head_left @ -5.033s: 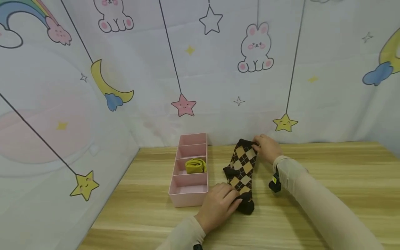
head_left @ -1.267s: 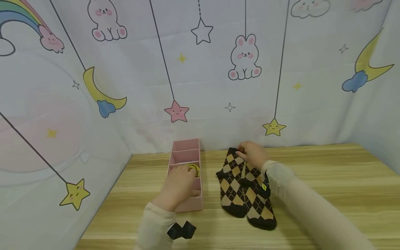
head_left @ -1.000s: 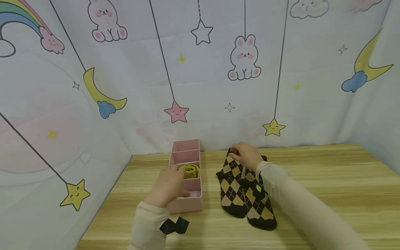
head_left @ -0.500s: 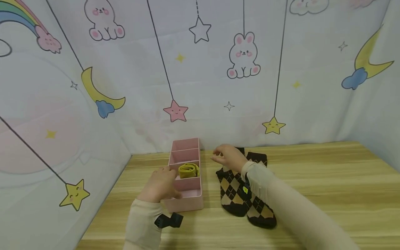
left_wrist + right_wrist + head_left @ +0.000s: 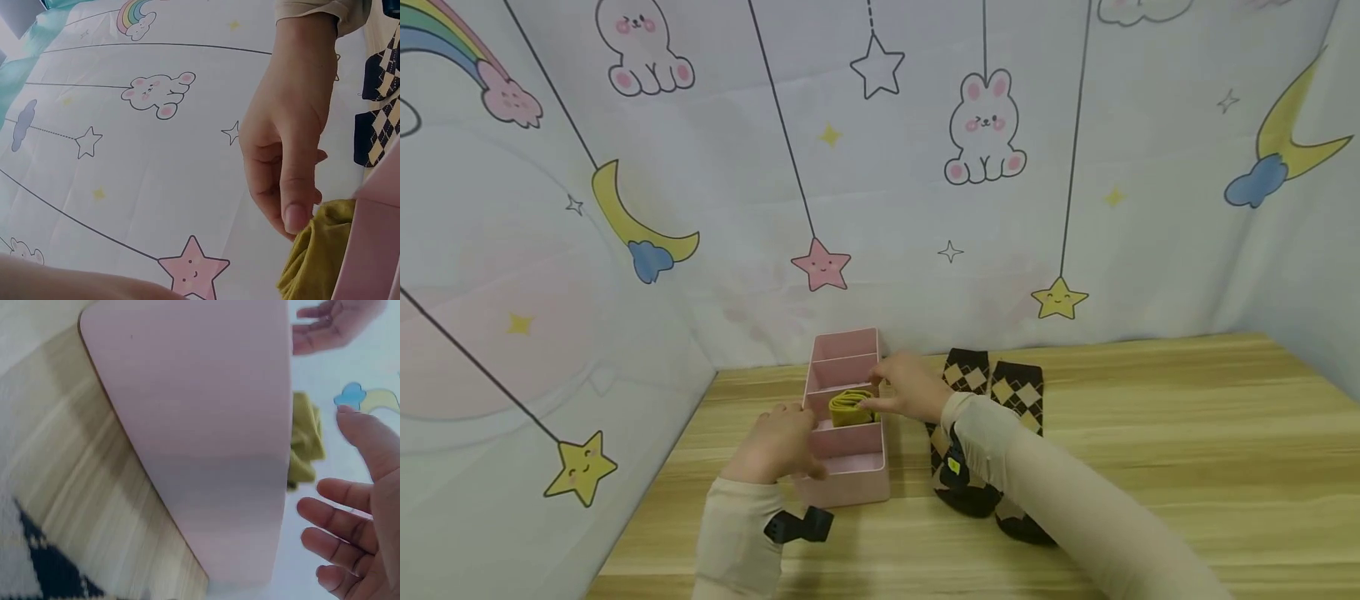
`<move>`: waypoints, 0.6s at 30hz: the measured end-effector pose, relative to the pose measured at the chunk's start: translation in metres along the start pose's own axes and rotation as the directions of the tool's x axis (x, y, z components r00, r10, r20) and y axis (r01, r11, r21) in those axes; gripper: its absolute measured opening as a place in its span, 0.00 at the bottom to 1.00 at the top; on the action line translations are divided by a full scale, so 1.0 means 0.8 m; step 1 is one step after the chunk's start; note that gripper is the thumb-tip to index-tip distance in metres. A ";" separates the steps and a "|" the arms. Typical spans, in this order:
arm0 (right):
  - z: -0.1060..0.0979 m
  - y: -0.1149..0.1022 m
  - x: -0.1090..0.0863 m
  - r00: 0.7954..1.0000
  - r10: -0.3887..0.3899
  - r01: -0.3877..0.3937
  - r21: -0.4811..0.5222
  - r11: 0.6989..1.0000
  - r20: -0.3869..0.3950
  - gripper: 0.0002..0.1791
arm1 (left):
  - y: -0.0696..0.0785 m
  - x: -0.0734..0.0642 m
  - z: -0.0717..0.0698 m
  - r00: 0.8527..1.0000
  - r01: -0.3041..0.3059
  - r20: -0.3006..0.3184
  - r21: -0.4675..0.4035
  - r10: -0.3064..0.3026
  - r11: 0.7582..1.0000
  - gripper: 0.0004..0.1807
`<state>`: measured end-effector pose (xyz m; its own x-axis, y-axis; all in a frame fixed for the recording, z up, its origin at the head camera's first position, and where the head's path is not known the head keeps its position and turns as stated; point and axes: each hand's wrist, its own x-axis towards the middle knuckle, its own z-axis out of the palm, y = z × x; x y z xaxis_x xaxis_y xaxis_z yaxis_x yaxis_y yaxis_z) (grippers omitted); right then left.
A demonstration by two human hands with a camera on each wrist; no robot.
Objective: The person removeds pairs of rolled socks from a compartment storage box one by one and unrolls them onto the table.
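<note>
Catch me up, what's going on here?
A person has both hands at a pink divided box on a wooden table. The right hand is beside a rolled yellow cloth in the second compartment from the front, not gripping it. The left hand is at the box's left side. Two argyle socks lie to the right, partly hidden by the right arm.
</note>
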<state>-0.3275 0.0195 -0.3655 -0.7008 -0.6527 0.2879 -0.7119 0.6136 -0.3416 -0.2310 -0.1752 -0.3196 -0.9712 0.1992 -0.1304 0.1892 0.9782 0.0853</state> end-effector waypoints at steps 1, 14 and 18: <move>0.003 -0.002 0.002 1.000 -0.002 0.002 -0.022 1.000 0.004 0.23 | 0.000 0.000 0.000 1.000 -0.001 0.004 0.003 0.001 1.000 0.35; 0.021 -0.012 0.008 0.994 0.074 -0.064 -0.116 0.991 0.085 0.20 | -0.003 0.004 0.003 1.000 -0.009 0.011 0.019 0.009 1.000 0.34; 0.022 -0.014 0.009 0.994 0.081 -0.071 -0.134 0.988 0.070 0.18 | -0.005 0.005 0.004 1.000 -0.020 0.003 0.024 0.020 0.999 0.32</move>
<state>-0.3234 0.0004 -0.3750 -0.7513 -0.6304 0.1954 -0.6599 0.7127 -0.2379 -0.2354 -0.1782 -0.3237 -0.9667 0.2193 -0.1318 0.2125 0.9751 0.0640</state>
